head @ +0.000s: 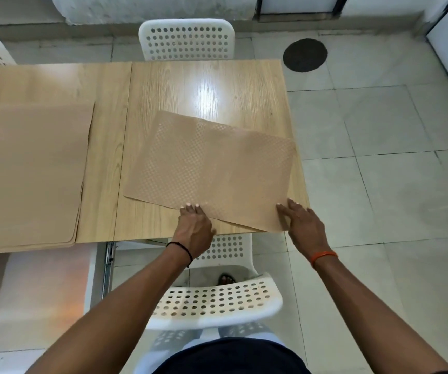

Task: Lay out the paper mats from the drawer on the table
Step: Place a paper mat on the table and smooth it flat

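While a stack of paper mats lies on the left part of the wooden table, one patterned mat sits askew at the near right. The left hand presses its near edge with straight fingers; the right hand rests flat-fingered on its near right corner.

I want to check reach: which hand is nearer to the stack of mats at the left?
Left. The left hand is nearer the stack of mats; the right hand lies farther right, on the paper mat.
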